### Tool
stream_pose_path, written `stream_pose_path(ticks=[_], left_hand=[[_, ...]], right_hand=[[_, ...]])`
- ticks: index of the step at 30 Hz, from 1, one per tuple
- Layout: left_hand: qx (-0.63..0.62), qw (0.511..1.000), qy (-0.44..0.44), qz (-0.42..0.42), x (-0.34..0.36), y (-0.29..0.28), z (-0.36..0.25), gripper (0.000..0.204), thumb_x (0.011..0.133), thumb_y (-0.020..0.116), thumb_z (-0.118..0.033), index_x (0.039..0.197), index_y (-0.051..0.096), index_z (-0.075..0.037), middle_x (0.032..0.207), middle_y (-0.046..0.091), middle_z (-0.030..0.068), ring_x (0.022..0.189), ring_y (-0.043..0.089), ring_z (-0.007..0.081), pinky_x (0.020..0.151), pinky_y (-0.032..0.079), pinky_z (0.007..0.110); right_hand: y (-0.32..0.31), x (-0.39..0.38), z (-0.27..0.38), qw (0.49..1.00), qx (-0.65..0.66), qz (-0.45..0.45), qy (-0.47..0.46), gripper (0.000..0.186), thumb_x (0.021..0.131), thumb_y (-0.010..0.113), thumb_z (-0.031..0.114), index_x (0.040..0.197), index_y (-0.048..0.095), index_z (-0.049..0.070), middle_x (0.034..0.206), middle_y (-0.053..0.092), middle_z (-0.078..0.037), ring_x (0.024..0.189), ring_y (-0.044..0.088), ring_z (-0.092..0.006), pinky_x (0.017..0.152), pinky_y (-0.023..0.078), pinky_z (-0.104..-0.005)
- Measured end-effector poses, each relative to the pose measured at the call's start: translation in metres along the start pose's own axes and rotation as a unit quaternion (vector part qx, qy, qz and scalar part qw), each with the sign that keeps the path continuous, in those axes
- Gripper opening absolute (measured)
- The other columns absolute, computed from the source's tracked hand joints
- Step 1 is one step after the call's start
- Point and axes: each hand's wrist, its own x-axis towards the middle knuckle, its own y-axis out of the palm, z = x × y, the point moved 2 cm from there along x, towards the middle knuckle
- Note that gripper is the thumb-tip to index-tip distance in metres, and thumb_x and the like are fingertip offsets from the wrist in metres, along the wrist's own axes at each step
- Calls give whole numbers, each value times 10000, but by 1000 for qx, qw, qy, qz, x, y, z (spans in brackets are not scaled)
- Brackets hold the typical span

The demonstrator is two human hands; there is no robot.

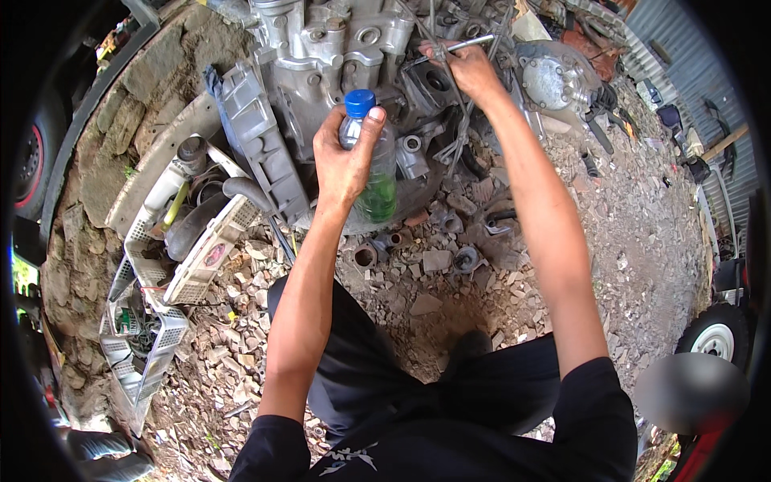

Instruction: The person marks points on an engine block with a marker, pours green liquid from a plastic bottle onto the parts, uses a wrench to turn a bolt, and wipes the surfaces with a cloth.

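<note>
Clear bottle (379,197) with green liquid in its lower part is held roughly upright before the engine block (337,44); blue cap (360,102) on. It is gripped by the left hand (345,157), fingers clamped on its upper part, thumb near the cap. The right hand (477,74) is placed up beside the block, fingers curled at a slim silver bar (480,40); whether they are clamped on it cannot be told. A ribbed metal part (261,136) is seen leaning left of the block; a round metal housing (550,79) is seen to the right. Small metal parts are scattered on rubble ground (610,241). White perforated plastic pieces (213,249) are placed at left, by a stone wall (76,273).
</note>
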Motion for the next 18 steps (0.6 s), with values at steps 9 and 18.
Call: stream_pose_path(ticks=[9, 18], left_hand=[[41, 998, -49, 27, -5, -6, 11, 451, 861, 789, -426, 960, 694, 3, 756, 651, 29, 698, 557, 97, 652, 469, 270], [25, 998, -49, 39, -6, -21, 26, 445, 863, 786, -435, 964, 681, -15, 766, 652, 24, 723, 567, 94, 664, 477, 278]], right_hand=[[5, -11, 14, 983, 142, 61, 104, 348, 982, 650, 262, 1162, 699, -32, 928, 716, -113, 775, 680, -155, 690, 564, -273], [9, -20, 19, 971, 230, -17, 67, 363, 989, 614, 201, 1240, 631, -61, 904, 707, -149, 763, 701, -196, 728, 596, -301]])
